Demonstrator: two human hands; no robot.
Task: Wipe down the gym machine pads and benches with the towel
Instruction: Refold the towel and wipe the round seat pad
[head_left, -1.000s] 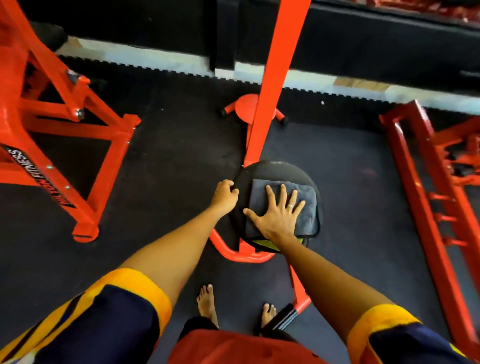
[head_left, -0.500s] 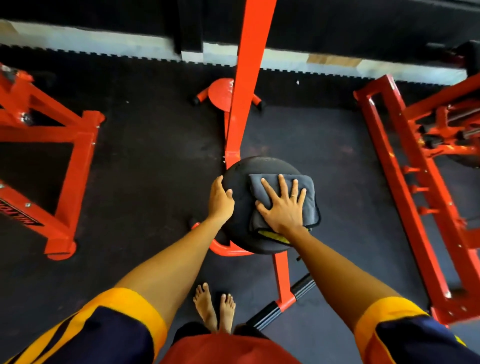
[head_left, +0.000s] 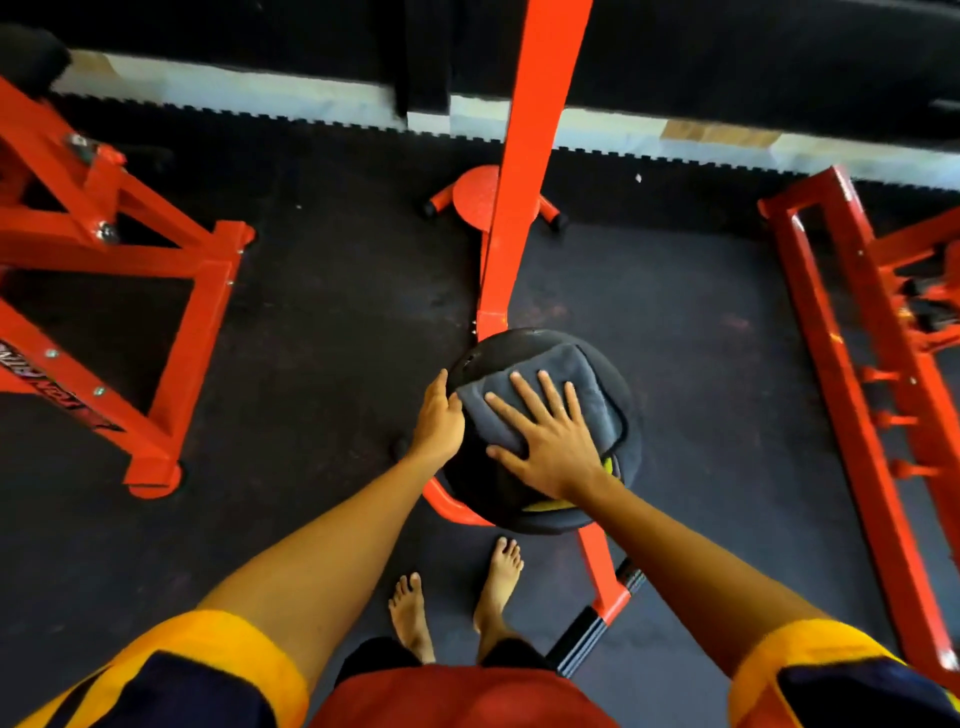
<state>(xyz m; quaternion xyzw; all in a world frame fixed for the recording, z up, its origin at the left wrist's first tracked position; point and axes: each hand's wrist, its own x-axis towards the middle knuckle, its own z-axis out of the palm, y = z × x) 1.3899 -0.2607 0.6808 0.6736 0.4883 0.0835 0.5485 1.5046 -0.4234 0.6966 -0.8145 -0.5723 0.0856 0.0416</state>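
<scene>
Right hand (head_left: 550, 447) lies flat, fingers spread, on the towel (head_left: 550, 384); left hand (head_left: 439, 421) grips the pad (head_left: 626, 415) edge. Uneven pressure could bunch the towel, leaving unwiped patches.

I see my right hand (head_left: 550, 441) pressed flat, fingers spread, on the grey towel (head_left: 540, 395) atop the round black pad (head_left: 626, 410); my left hand (head_left: 439, 421) grips the pad's left edge.

Lettering on the left frame (head_left: 62, 395) (cropped) is unreadable.
</scene>
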